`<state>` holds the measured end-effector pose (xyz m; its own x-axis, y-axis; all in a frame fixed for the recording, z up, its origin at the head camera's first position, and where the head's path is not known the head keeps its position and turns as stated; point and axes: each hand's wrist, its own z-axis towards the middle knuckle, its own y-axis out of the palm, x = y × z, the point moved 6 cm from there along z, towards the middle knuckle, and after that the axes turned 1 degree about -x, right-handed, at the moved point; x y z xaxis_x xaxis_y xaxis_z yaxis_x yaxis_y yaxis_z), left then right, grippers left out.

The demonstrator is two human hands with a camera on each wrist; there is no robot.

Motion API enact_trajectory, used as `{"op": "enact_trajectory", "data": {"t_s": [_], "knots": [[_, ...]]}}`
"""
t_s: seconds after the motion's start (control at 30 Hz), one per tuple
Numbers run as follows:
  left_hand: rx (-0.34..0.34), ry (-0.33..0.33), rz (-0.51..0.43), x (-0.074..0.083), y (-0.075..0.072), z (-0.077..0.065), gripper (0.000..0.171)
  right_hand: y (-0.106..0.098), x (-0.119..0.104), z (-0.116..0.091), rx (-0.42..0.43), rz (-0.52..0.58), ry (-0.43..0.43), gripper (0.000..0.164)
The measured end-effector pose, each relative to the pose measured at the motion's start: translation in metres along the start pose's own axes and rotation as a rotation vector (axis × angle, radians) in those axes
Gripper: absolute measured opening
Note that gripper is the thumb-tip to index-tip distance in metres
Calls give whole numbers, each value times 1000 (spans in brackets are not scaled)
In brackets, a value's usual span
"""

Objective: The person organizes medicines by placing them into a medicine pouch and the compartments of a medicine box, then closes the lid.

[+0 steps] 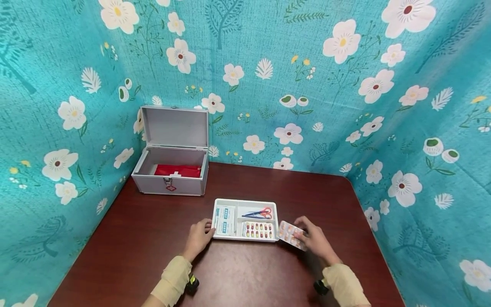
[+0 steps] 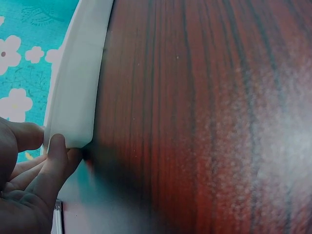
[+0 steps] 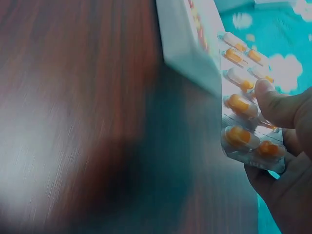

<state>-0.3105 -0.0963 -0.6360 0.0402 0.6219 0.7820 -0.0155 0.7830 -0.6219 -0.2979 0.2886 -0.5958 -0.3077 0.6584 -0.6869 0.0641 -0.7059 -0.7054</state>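
Note:
My right hand (image 1: 315, 239) pinches a blister pack of orange-and-white capsules (image 3: 240, 105), the thumb on its capsule side and fingers behind. The pack is tilted close beside the right end of a white divided tray (image 1: 245, 238). At the tray's left end my left hand (image 1: 199, 236) grips the near corner, thumb at the rim and fingers against the outer wall. Inside the tray lie white-and-blue packets (image 1: 225, 221) on the left, scissors with red handles (image 1: 265, 212) and a dark blue slim item at the back right, and a blister pack of red-and-yellow capsules (image 1: 258, 230) at the front right.
A silver first-aid box (image 1: 168, 184) stands at the back left with its lid raised; a red pouch with a white cross (image 1: 178, 170) lies inside. Floral teal cloth (image 1: 245, 106) hangs around the dark wooden table (image 1: 245, 273).

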Motion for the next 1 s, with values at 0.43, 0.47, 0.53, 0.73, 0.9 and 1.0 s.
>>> {"op": "enact_trajectory", "data": {"t_s": [0.43, 0.47, 0.53, 0.73, 0.9, 1.0], "knots": [[-3, 3, -5, 0, 2, 2, 27, 74, -44, 56, -46, -59, -129, 28], [-2, 7, -5, 0, 2, 3, 27, 76, -46, 57, -30, -75, -150, 28], [-1, 10, -6, 1, 1, 4, 27, 80, -49, 59, 11, -95, -205, 28], [4, 2, -8, 0, -1, 5, 28, 91, -49, 62, 88, -227, -293, 24], [4, 2, -11, -2, -1, 4, 28, 96, -46, 61, 100, -255, -260, 19], [2, -5, -19, -4, 0, 3, 27, 90, -46, 59, 149, -198, -266, 20]]}}
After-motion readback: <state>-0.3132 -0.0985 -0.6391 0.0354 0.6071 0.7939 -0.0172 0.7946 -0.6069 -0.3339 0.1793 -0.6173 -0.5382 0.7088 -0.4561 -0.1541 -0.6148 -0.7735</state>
